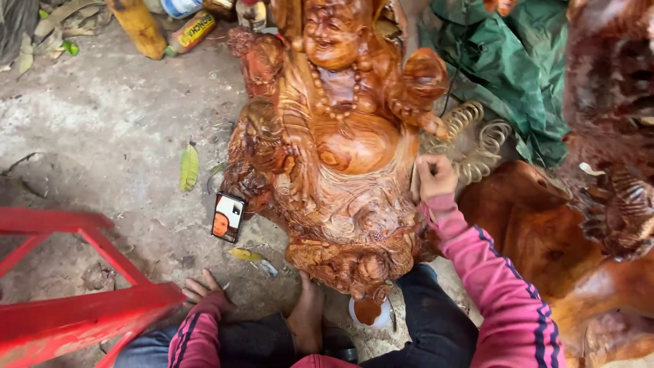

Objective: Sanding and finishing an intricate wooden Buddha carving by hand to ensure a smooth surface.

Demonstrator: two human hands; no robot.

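Observation:
A large reddish-brown wooden carving of a laughing, round-bellied figure (340, 136) lies on the concrete floor in front of me. My right hand (436, 176), in a pink sleeve with dark stripes, presses a small flat tan piece (414, 182) against the carving's right side. My left hand (201, 289) rests on the floor near my knee with its fingers spread, holding nothing. My bare foot (306, 317) touches the carving's lower end.
A phone (228, 217) leans against the carving's left side. A small white cup of brown liquid (368, 312) sits by my legs. A red stool (75, 300) stands at the left. More carved wood (599, 204), a green tarp (511, 61) and pale coils (477, 140) lie at the right.

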